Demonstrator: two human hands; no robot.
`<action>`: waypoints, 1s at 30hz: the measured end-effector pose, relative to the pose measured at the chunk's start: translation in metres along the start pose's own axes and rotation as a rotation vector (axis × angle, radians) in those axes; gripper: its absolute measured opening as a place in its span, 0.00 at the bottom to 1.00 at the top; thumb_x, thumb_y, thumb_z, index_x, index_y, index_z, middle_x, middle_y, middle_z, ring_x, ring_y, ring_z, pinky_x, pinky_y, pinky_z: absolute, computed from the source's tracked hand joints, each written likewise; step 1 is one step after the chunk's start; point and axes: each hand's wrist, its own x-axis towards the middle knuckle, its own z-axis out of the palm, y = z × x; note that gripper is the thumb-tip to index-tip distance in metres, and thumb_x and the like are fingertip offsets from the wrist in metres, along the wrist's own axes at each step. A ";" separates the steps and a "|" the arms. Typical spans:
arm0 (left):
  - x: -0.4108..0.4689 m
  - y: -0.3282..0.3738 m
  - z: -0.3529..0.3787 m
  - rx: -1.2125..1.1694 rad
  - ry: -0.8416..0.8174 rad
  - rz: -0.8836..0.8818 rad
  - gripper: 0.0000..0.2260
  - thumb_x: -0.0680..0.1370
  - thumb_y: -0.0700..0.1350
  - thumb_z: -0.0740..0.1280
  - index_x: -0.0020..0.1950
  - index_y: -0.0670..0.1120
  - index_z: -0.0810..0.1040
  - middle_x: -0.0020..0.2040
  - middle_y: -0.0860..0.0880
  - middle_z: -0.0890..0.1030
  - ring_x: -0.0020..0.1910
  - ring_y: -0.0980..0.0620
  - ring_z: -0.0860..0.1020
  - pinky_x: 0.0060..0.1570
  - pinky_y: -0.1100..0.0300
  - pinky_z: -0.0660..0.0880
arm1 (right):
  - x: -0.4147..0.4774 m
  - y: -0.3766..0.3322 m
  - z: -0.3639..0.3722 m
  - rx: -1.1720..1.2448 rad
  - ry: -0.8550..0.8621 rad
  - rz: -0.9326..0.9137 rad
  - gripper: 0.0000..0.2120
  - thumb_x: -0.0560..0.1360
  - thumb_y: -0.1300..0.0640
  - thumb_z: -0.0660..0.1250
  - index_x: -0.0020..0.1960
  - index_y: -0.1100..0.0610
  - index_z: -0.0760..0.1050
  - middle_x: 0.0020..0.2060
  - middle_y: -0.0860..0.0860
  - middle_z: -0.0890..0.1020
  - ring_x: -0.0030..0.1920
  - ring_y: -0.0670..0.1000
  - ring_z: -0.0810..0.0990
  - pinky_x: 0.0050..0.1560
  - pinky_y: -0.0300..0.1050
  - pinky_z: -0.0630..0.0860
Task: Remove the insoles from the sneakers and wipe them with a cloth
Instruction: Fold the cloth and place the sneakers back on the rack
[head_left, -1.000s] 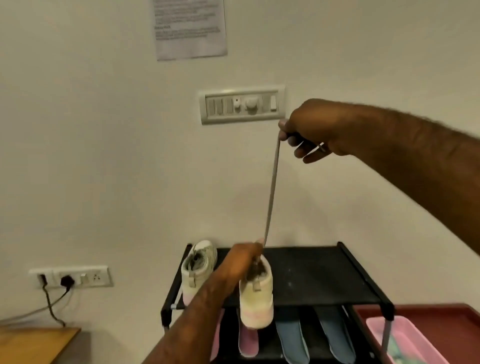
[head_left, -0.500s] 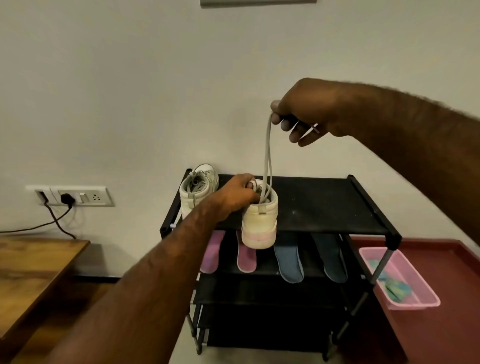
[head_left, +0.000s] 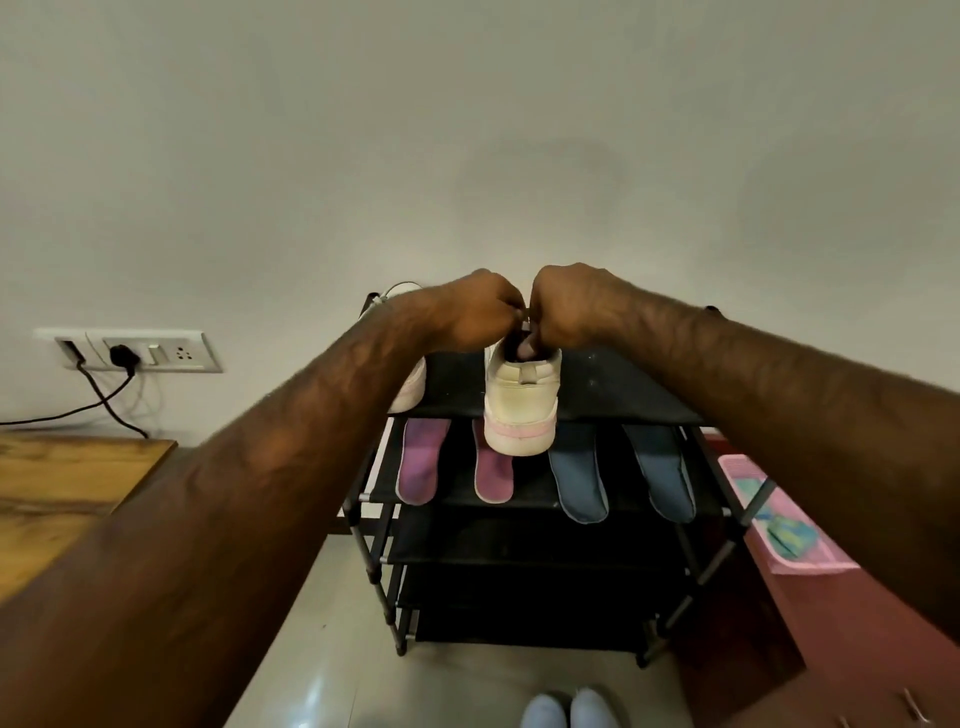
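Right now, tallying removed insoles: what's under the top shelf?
Two purple insoles and two blue insoles on the second shelf. The top shelf hides their far ends; the sneaker covers part of one.

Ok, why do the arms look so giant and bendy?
Head view: the wide-angle lens stretches the edges, so forearms balloon while the left hand and right hand gripping the cream sneaker with a pink sole stripe look small; the black fabric shoe rack splays outward; the glossy pale floor tiles show soft glare.
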 end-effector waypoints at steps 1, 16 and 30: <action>-0.001 -0.001 0.001 0.055 0.038 0.035 0.10 0.85 0.39 0.61 0.48 0.44 0.81 0.39 0.53 0.76 0.36 0.58 0.72 0.34 0.71 0.66 | 0.000 0.002 0.001 0.056 -0.006 0.009 0.14 0.74 0.49 0.76 0.49 0.58 0.79 0.36 0.50 0.79 0.40 0.50 0.78 0.39 0.44 0.73; -0.013 -0.014 0.032 -0.188 0.206 -0.076 0.07 0.79 0.43 0.72 0.44 0.43 0.87 0.42 0.41 0.85 0.41 0.51 0.78 0.46 0.51 0.79 | 0.001 0.002 0.003 0.308 0.083 0.066 0.08 0.75 0.62 0.74 0.53 0.61 0.84 0.47 0.57 0.87 0.47 0.55 0.86 0.53 0.52 0.84; -0.013 -0.008 0.051 -0.801 0.290 -0.412 0.12 0.72 0.44 0.72 0.52 0.38 0.79 0.45 0.42 0.83 0.43 0.45 0.83 0.44 0.49 0.82 | 0.001 -0.006 0.036 0.073 0.375 0.103 0.12 0.70 0.56 0.76 0.52 0.54 0.79 0.46 0.53 0.82 0.48 0.56 0.80 0.48 0.50 0.81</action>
